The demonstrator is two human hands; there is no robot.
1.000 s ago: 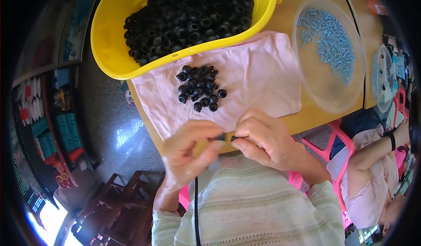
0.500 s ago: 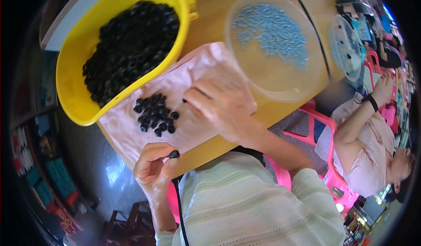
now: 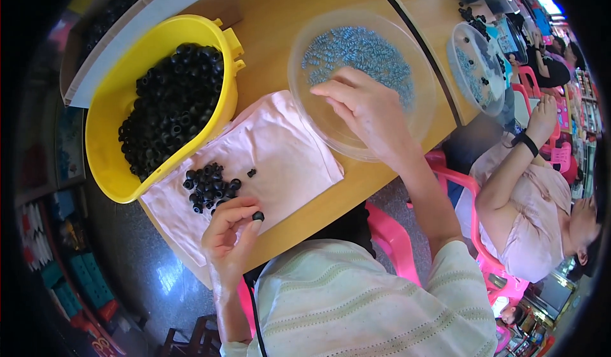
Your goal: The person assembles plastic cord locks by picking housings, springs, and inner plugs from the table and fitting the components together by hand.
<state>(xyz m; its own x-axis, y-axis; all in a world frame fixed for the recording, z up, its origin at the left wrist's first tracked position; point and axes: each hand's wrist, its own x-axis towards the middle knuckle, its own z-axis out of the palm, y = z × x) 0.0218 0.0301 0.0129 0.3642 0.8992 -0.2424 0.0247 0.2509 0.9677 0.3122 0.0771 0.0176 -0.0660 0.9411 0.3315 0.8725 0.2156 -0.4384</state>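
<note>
My left hand (image 3: 229,235), low over the near edge of a pink cloth, pinches a small black rubber-like cap (image 3: 258,216) between thumb and fingertips. My right hand (image 3: 372,115) is over a round clear plastic tub (image 3: 299,112); its index finger stretches out, slightly apart from the thumb, and nothing shows between them. Small bluish metal springs (image 3: 363,51) lie in the tub, partly hidden by that hand. On the pink cloth (image 3: 286,140) sit a loose pile of black caps (image 3: 207,185) and, apart from it, a smaller black piece (image 3: 251,173).
A yellow plastic basin (image 3: 102,134) full of black caps stands at the left, beside a cardboard box (image 3: 153,13). A second clear tub (image 3: 455,54) stands on the table's right. Beyond the table's right edge, another person (image 3: 528,210) sits near pink plastic chairs (image 3: 474,210).
My right hand has moved from the cloth to over the spring tub, leaving a small black piece on the cloth. My left hand still holds its cap. The whole view has shifted somewhat.
</note>
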